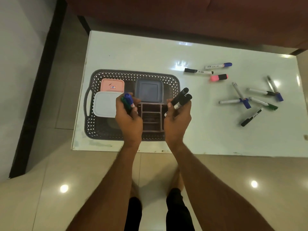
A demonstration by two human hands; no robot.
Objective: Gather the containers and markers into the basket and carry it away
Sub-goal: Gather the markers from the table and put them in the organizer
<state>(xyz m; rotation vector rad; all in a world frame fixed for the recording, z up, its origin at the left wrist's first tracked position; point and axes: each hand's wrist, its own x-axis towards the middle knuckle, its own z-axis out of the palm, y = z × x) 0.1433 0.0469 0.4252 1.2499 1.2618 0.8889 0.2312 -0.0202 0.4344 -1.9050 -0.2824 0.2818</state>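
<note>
Dark perforated plastic, that's the basket [106, 130], sitting at the near-left of the white table [208, 130], w/ both hands hovering right over it. Left hand [129, 117] is wrapped round a blue-capped marker [129, 98] and a green one [124, 103], caps pointing to 12 o'clock. Right hand [177, 120] is closed on two black markers [181, 98], long axes leaning to about 1 o'clock. Directly under and between the hands is a small divided organiser tray [151, 115] inside the basket, so the drop looks like straight down, barely any travel; I'd guess the markers go in there or beside it.

Containers already in the basket: white-lidded box [104, 104] at 9 o'clock from the left hand, pink-lidded box [112, 85] just behind it, touching or nearly, and a grey-blue lidded box [148, 90] at 12 o'clock from the tray. All lids on; contents can't be seen.

Farther out, loose markers lie well apart from the basket, toward 2–3 o'clock of the right hand, so that hand is nearer: a crossed heap [250, 99] of roughly seven, then beyond it a pink highlighter [219, 77], a black-capped pen [198, 71] and a blue-capped pen [218, 65]. Axes there point every which way.
</note>
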